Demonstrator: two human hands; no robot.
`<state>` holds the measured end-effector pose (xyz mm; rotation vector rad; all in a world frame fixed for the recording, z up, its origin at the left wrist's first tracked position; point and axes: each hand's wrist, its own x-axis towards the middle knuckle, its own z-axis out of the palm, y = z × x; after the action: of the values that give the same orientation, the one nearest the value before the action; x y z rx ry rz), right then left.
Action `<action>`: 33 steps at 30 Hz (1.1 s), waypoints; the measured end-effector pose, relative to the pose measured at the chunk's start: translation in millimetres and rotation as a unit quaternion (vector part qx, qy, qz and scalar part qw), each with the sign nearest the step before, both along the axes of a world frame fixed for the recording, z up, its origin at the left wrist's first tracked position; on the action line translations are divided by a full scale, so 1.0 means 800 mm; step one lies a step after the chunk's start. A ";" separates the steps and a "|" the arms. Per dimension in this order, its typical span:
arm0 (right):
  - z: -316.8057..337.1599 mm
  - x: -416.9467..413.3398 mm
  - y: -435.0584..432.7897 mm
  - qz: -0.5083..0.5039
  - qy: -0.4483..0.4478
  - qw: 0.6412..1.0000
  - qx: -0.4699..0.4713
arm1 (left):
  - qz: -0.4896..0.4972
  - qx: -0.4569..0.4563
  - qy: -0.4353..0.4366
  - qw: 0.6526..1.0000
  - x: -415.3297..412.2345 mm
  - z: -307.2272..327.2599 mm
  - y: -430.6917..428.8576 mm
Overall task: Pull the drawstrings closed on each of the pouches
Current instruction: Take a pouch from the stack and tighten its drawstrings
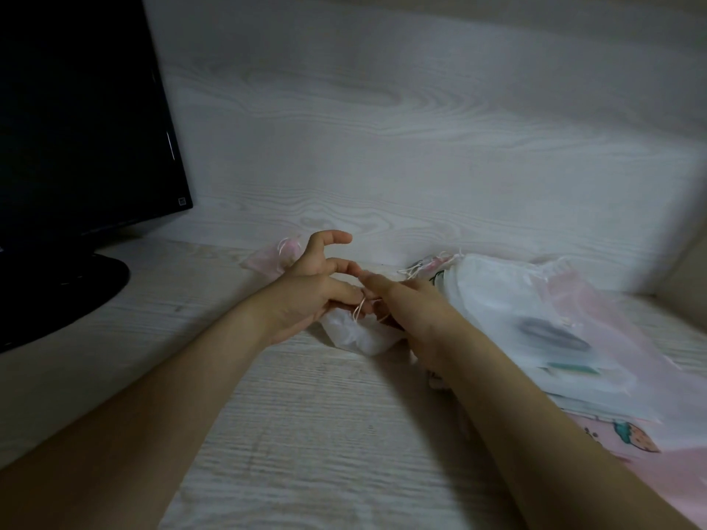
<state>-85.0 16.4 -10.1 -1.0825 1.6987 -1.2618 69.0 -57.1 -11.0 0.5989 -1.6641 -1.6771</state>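
Head view shows our left hand (306, 296) and right hand (415, 319) pinching the drawstring (358, 311) of a white pouch (357, 336) on the desk (306, 434).

Two bare forearms reached in from 7 and 5 o'clock, meeting near centre. The left hand (310, 296) lay palm inward, index finger and thumb lifted and spread toward 12, lower fingers curled. The right hand (411, 311) showed its back, fingers pointing toward 10, touching the left fingertips.
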 end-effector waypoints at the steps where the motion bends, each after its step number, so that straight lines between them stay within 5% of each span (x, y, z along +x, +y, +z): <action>1: 0.001 0.001 0.003 0.007 0.021 1.000 0.002 | 0.001 -0.009 -0.005 1.000 0.000 0.000 -0.001; 10: -0.001 -0.002 -0.002 -0.050 -0.005 0.999 -0.020 | -0.020 0.022 -0.015 0.999 -0.001 -0.003 0.000; 14: -0.006 -0.002 -0.010 -0.066 -0.058 0.995 -0.051 | 0.005 0.012 -0.083 0.996 -0.004 -0.008 -0.003; 19: -0.005 0.001 -0.006 -0.053 -0.012 0.996 -0.071 | -0.033 -0.042 -0.154 0.987 -0.001 -0.008 -0.013; 27: 0.005 0.005 0.002 -0.041 -0.029 0.993 -0.108 | 0.057 0.048 -0.085 0.994 -0.003 -0.001 -0.022; 33: 0.012 0.012 0.006 -0.019 -0.045 0.971 -0.234 | 0.102 0.056 -0.082 0.990 -0.001 -0.004 -0.034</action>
<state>-75.5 21.6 -0.7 -1.2387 1.3898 -1.7647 68.6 -84.0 -14.1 0.9518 -1.5688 -1.6150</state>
